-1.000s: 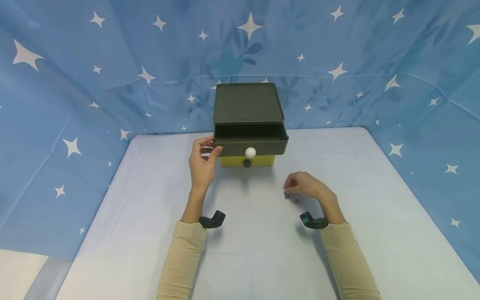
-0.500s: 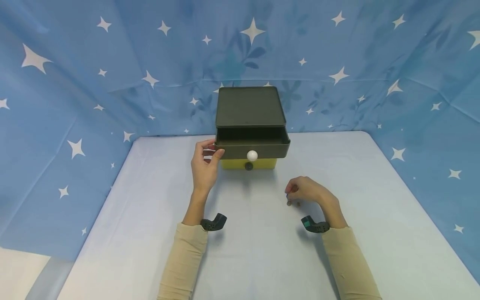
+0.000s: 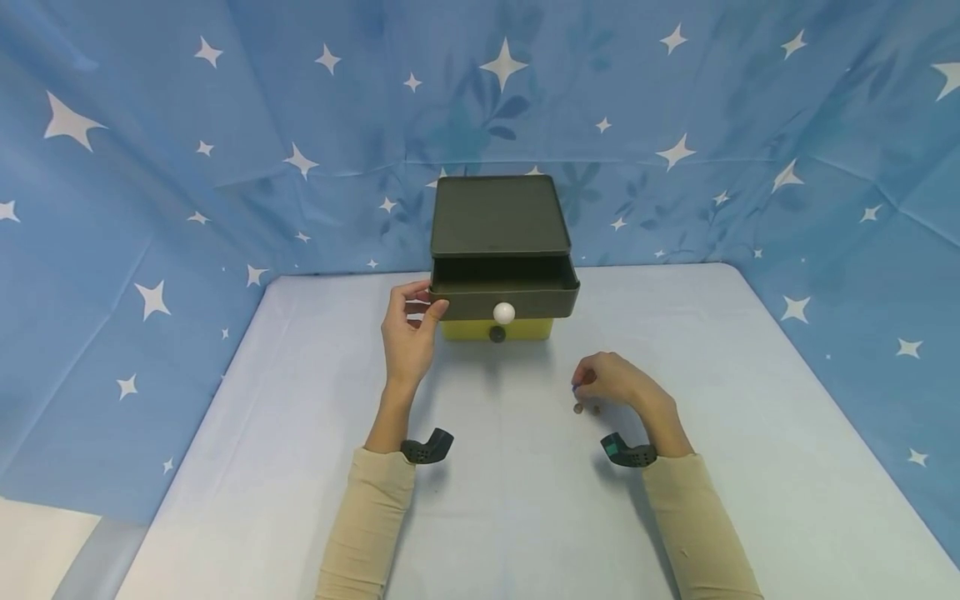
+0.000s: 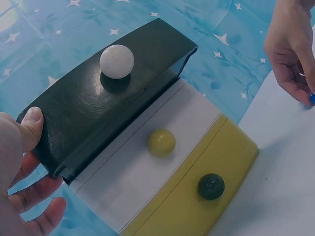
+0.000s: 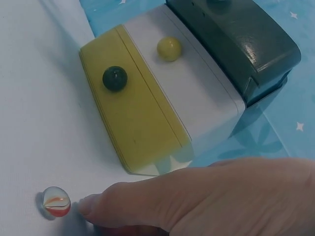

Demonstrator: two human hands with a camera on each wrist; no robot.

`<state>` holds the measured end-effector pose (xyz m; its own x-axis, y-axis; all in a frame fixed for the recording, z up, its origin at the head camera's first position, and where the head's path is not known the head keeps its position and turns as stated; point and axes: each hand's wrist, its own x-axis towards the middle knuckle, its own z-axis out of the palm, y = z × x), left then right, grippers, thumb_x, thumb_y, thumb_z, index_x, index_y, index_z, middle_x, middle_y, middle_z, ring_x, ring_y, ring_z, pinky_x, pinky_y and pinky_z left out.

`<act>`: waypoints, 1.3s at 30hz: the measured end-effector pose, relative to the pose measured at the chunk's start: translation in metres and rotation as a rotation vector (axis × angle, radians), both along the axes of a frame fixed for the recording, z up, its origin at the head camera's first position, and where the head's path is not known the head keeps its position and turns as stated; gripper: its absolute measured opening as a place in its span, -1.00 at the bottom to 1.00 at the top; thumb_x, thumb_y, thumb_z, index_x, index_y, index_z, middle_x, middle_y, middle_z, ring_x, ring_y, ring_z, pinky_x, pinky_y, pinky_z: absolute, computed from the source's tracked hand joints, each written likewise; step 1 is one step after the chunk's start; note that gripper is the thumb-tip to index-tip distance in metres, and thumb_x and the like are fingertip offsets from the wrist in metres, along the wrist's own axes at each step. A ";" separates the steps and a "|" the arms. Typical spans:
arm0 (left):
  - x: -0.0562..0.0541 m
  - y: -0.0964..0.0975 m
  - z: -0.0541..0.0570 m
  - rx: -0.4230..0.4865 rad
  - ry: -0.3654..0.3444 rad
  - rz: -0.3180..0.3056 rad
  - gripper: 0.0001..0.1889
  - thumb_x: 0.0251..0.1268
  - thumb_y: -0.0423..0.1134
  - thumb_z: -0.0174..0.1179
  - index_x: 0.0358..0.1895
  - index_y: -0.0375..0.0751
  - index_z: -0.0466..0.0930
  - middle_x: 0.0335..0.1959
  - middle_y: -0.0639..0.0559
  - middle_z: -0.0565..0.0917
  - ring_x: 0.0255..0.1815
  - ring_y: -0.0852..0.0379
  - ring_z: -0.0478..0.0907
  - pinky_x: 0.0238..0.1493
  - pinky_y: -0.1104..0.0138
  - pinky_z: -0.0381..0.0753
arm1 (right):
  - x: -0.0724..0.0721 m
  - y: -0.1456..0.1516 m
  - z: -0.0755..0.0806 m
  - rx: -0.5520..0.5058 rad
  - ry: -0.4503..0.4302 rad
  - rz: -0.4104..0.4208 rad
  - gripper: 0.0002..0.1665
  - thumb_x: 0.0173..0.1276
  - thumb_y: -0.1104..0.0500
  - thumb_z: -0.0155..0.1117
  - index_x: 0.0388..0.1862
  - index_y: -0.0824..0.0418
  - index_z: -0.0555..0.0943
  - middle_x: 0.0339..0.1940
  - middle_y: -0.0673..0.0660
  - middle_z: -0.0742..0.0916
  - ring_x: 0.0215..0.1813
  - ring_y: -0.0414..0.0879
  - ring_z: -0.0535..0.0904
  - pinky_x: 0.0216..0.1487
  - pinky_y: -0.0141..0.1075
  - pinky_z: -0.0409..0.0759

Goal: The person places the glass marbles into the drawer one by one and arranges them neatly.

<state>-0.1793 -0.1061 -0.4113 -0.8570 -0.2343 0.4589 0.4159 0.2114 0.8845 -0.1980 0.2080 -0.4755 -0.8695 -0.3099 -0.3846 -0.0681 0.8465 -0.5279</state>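
A small chest stands at the back of the table, its dark green top drawer pulled out. The drawer has a white ball knob. My left hand grips the drawer's left front corner, thumb on the front, other fingers round the side. In front of the chest to the right, my right hand pinches a small blue marble in its fingertips. Just below that hand lies a clear glass marble with a red and white swirl. Another small marble lies beside it.
Below the drawer, the chest has a white drawer with a yellow knob and a yellow drawer with a dark green knob. A blue star-patterned cloth hangs behind and beside the white table.
My right hand has drawn the blue marble slightly up and away from the two marbles on the table. My left hand keeps its hold on the drawer. The head view has shifted a little.
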 end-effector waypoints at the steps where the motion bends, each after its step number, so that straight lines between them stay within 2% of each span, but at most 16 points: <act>1: 0.000 0.000 0.000 -0.001 -0.002 0.000 -0.60 0.29 -0.34 0.33 0.15 -0.37 0.51 -0.09 -0.36 0.56 -0.08 -0.25 0.57 -0.26 0.49 0.41 | 0.000 0.000 0.000 -0.001 0.002 0.000 -0.87 0.33 0.21 0.33 -0.18 0.21 0.66 -0.26 0.08 0.75 -0.33 -0.11 0.58 -0.20 -0.24 0.57; 12: -0.001 0.000 0.001 -0.011 -0.009 -0.002 -0.59 0.29 -0.32 0.34 0.15 -0.35 0.51 -0.09 -0.35 0.56 -0.07 -0.23 0.58 -0.25 0.47 0.42 | 0.002 0.000 0.005 -0.031 0.039 -0.032 -0.86 0.34 0.16 0.32 -0.19 0.20 0.66 -0.26 0.09 0.75 -0.31 -0.09 0.60 -0.17 -0.22 0.61; 18: 0.000 0.001 0.001 -0.010 -0.020 0.003 -0.59 0.29 -0.33 0.33 0.16 -0.35 0.51 -0.09 -0.34 0.56 -0.07 -0.23 0.58 -0.25 0.51 0.40 | 0.003 0.001 0.009 -0.038 0.157 -0.009 -0.85 0.34 0.17 0.30 -0.19 0.21 0.68 -0.24 0.10 0.75 -0.20 -0.06 0.59 -0.05 -0.13 0.63; 23: -0.001 0.002 0.002 -0.012 -0.021 0.007 -0.59 0.29 -0.33 0.34 0.16 -0.35 0.51 -0.08 -0.34 0.56 -0.06 -0.24 0.58 -0.24 0.48 0.41 | 0.003 0.001 0.012 -0.064 0.256 0.012 -0.83 0.35 0.17 0.27 -0.19 0.25 0.68 -0.24 0.13 0.75 -0.19 -0.06 0.61 -0.04 -0.10 0.63; 33: 0.000 0.001 0.003 -0.016 -0.008 0.006 -0.59 0.29 -0.33 0.34 0.15 -0.37 0.51 -0.08 -0.36 0.56 -0.07 -0.24 0.58 -0.22 0.38 0.43 | 0.007 -0.004 0.023 -0.090 0.355 -0.014 -0.78 0.36 0.11 0.28 -0.17 0.25 0.69 -0.28 0.12 0.74 -0.24 -0.06 0.59 -0.13 -0.15 0.62; 39: 0.001 0.001 0.002 -0.008 -0.019 0.010 -0.59 0.29 -0.33 0.34 0.15 -0.36 0.51 -0.08 -0.36 0.57 -0.07 -0.22 0.59 -0.24 0.49 0.42 | 0.010 -0.006 0.029 -0.096 0.419 -0.043 -0.79 0.34 0.12 0.26 -0.18 0.22 0.70 -0.29 0.10 0.72 -0.23 -0.05 0.56 -0.16 -0.20 0.56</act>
<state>-0.1785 -0.1054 -0.4095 -0.8633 -0.2390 0.4445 0.3969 0.2225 0.8905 -0.1885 0.2022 -0.4469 -0.9575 -0.2867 0.0327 -0.2586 0.8019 -0.5386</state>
